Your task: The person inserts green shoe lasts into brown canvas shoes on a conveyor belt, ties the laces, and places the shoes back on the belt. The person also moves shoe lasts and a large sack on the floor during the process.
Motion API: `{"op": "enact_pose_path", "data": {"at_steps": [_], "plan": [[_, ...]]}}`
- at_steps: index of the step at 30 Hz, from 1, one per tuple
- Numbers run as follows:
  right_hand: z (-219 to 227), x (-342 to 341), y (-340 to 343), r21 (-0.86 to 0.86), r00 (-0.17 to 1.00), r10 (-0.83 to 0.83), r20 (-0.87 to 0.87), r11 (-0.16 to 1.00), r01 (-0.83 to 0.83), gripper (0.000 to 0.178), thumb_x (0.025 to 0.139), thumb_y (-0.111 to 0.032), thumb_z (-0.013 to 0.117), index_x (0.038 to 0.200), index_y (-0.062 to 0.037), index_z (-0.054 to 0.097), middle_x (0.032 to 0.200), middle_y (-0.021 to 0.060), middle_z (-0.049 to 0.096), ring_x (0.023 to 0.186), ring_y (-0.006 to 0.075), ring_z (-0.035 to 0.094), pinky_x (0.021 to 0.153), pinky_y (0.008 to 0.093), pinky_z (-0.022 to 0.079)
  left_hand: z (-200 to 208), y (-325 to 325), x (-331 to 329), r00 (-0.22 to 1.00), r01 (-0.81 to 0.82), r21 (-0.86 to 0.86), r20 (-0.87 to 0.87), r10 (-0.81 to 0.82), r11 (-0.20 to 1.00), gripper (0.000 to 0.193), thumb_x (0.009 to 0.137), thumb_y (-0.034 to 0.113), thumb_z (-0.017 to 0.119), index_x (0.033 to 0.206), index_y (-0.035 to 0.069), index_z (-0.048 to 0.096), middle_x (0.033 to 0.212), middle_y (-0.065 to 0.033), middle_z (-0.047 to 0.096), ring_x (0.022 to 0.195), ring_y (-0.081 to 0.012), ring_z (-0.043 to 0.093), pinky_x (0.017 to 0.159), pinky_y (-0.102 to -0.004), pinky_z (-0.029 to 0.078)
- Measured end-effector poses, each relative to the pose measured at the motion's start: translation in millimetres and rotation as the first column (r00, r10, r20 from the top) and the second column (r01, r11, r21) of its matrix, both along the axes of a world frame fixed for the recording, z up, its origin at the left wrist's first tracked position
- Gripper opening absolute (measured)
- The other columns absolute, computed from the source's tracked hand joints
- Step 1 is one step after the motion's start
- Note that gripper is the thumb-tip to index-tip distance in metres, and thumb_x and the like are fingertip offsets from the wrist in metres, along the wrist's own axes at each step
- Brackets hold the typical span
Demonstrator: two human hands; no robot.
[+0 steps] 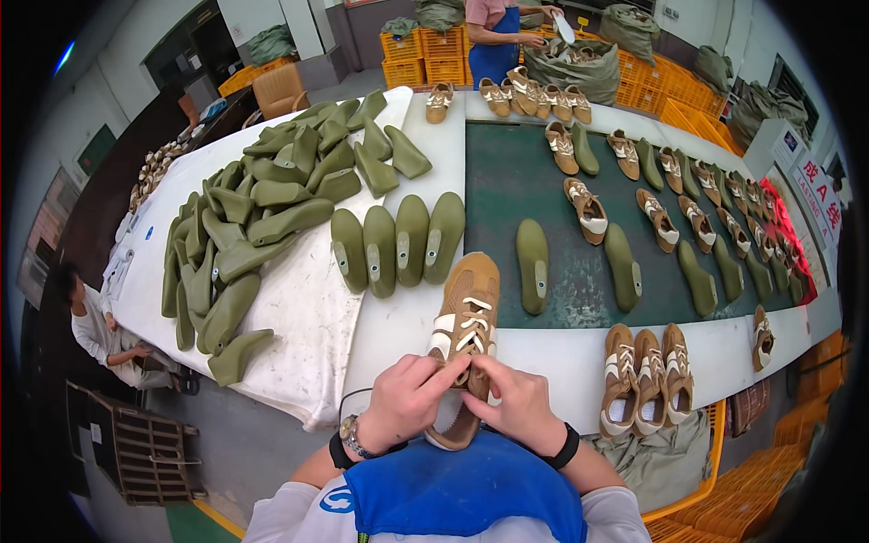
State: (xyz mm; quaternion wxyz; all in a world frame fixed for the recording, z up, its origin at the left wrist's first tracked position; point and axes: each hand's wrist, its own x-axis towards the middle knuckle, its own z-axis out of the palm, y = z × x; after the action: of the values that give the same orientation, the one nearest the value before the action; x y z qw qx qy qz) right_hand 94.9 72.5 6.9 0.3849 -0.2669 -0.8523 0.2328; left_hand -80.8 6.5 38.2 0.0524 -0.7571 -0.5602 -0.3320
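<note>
A tan sneaker [472, 290] with white stripes and white laces is close in front of me, toe pointing away, its heel end against my blue apron [471, 489]. My left hand [405, 398] is closed, thumb and forefinger pinching at the upper end of the lacing. From the other side my right hand [514, 403] grips the same spot, its thumb at the shoe's opening. The fingertips nearly meet and hide what exactly is pinched there. Beyond the toe, several green shoe lasts [412, 240] stand in a row on the white table.
A heap of green lasts [262, 190] covers the white cloth [317, 362] at left. The dark green belt [579, 294] carries sneakers and lasts. Three sneakers [649, 376] stand near the front right edge. One person [498, 41] works across the table; another [113, 335] sits at left.
</note>
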Motion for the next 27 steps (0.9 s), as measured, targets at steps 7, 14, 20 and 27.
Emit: {"op": "enact_pose_path", "data": {"at_steps": [7, 14, 20, 27], "plan": [[-21.8, -7.4, -2.2, -0.058, 0.96, 0.003, -0.28, 0.998, -0.02, 0.035, 0.075, -0.004, 0.067, 0.106, -0.0037, 0.051, 0.063, 0.007, 0.061, 0.048, 0.0203, 0.059, 0.045, 0.031, 0.047, 5.5, 2.5, 3.9, 0.994, 0.018, -0.106, -0.101, -0.029, 0.994, 0.038, 0.068, 0.003, 0.06, 0.104, 0.015, 0.065, 0.081, -0.004, 0.048, 0.069, -0.0209, 0.05, 0.057, -0.0302, 0.044], [-33.5, 0.3, -3.1, -0.44, 0.937, -0.125, -0.325, 0.897, -0.033, 0.036, 0.081, 0.0, 0.056, 0.113, -0.0014, 0.039, 0.063, 0.0085, 0.06, 0.047, 0.0179, 0.058, 0.045, 0.0286, 0.046, -0.6, 2.1, -12.0, 0.974, 0.182, -0.239, -0.092, -0.209, 0.954, 0.024, 0.065, 0.001, 0.06, 0.086, 0.012, 0.063, 0.086, -0.0071, 0.052, 0.074, -0.0269, 0.052, 0.064, -0.0348, 0.046], [-19.6, 1.1, 12.6, -0.457, 0.994, -0.04, -0.099, 0.889, -0.01, 0.039, 0.081, -0.008, 0.066, 0.115, -0.0038, 0.046, 0.074, 0.0096, 0.065, 0.047, 0.0189, 0.058, 0.046, 0.0295, 0.047, -14.8, 7.3, -17.4, 0.999, 0.042, -0.116, -0.003, -0.043, 0.992, 0.033, 0.072, 0.0, 0.059, 0.103, 0.012, 0.065, 0.079, -0.0058, 0.05, 0.071, -0.0244, 0.051, 0.061, -0.0349, 0.046], [-15.3, -11.1, 1.6, -0.217, 0.954, 0.292, 0.07, 0.938, -0.271, 0.033, 0.079, -0.023, 0.07, 0.108, -0.0096, 0.061, 0.088, 0.0079, 0.063, 0.064, 0.0242, 0.063, 0.056, 0.0342, 0.051, -40.2, 41.8, -24.2, 0.973, -0.151, -0.073, 0.163, 0.161, 0.986, 0.048, 0.08, 0.002, 0.059, 0.127, 0.002, 0.048, 0.084, -0.0128, 0.056, 0.076, -0.0302, 0.055, 0.068, -0.0392, 0.047]]}}
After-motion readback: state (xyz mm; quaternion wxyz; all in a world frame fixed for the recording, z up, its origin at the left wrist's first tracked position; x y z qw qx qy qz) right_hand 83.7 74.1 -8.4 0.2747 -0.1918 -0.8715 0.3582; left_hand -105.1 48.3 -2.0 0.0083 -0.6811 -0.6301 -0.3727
